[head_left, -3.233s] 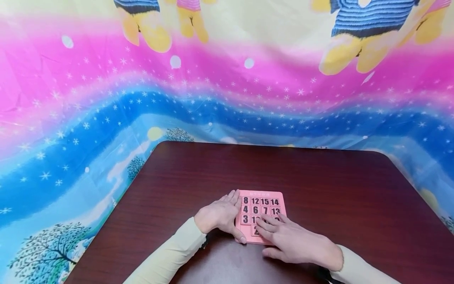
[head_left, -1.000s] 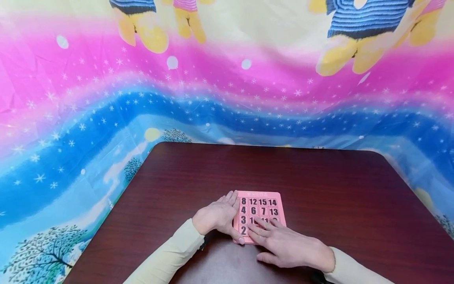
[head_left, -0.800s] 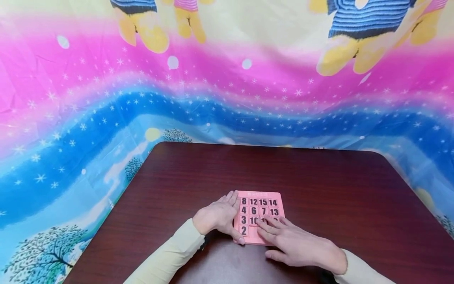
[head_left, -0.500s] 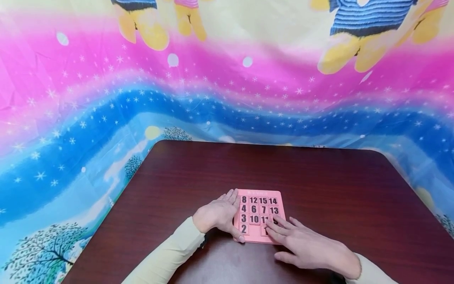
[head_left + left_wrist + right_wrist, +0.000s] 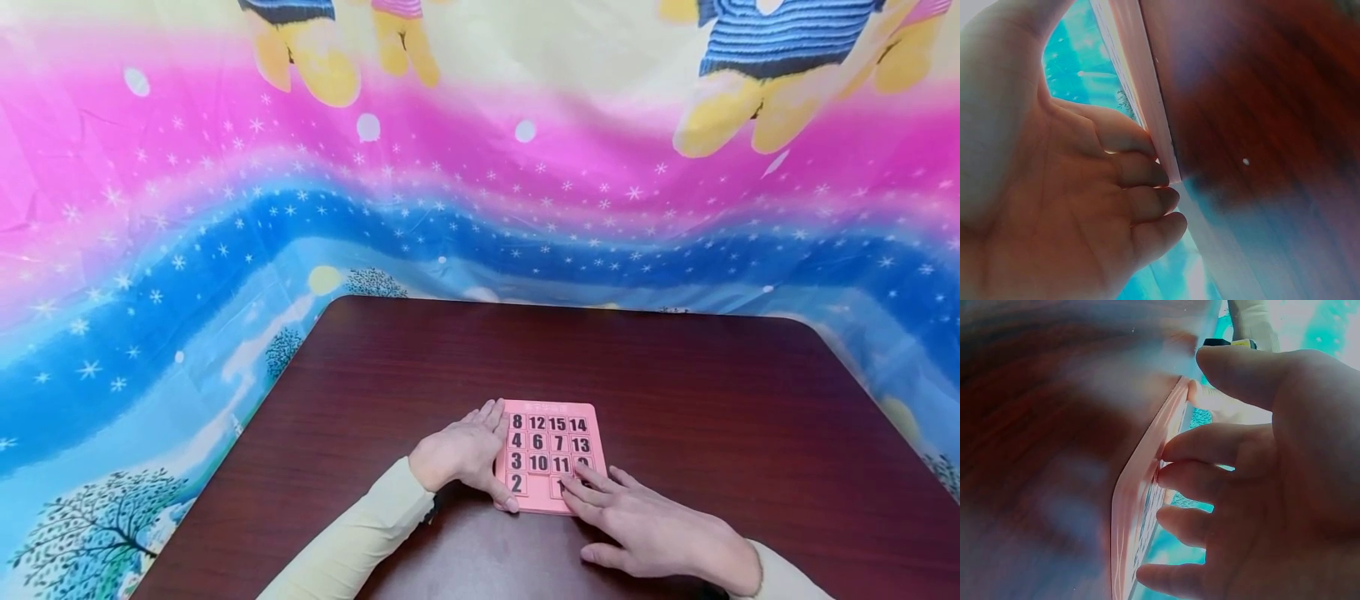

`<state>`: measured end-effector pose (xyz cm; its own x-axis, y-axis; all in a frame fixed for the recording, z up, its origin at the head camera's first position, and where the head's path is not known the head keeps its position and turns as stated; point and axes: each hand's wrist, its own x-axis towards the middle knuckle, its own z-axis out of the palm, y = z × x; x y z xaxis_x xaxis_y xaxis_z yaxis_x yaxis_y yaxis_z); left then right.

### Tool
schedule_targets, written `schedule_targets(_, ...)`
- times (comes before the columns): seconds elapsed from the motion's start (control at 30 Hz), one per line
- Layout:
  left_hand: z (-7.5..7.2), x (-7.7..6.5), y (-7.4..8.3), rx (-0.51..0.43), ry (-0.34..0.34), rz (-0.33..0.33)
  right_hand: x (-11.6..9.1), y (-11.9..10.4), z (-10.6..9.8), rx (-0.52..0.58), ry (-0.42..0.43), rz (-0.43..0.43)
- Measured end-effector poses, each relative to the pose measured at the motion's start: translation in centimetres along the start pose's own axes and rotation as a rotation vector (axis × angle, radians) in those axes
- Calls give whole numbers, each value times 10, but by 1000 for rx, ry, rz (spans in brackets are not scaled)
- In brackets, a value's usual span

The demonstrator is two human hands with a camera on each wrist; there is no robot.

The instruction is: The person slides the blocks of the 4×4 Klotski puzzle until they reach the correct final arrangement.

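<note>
A pink sliding number puzzle (image 5: 534, 498) lies flat on the table. Its top rows read 8, 12, 15, 14, then 4, 6, 7, 13, then 3, 10, 11 and a partly covered tile. In the bottom row a 2 tile (image 5: 517, 483) sits at the left, with a bare slot beside it. My left hand (image 5: 465, 454) rests along the puzzle's left side, fingers extended, thumb at the near left corner. My right hand (image 5: 648, 521) lies over the near right part, its fingertips touching a bottom-row tile that they partly hide. In the right wrist view its fingers (image 5: 1194, 481) reach the puzzle's edge.
The dark brown table (image 5: 675, 383) extends beyond the puzzle to rounded far corners. A cartoon-print curtain (image 5: 480, 200) in pink, blue and cream hangs behind and along the sides.
The 2 tile has slid left from the second column into the bottom left corner. My right hand has shifted right, baring the second-column slot. My left hand stays at the puzzle's side.
</note>
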<state>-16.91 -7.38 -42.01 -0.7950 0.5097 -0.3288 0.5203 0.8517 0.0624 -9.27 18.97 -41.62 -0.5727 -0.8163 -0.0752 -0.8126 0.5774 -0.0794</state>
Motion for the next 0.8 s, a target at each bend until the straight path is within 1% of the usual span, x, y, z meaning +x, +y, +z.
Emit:
schedule_targets(0.23,0,0,0,5,0,0,4,-2,-1,-14,18,-33)
schedule_targets(0.43,0,0,0,-2,5,0,12,-7,-3,-4,-2,-32)
schedule_targets(0.63,-1,0,0,4,10,2,19,-10,-4,-22,-7,-48)
schedule_targets(0.8,0,1,-1,15,6,8,22,-10,-3,-35,-24,-45)
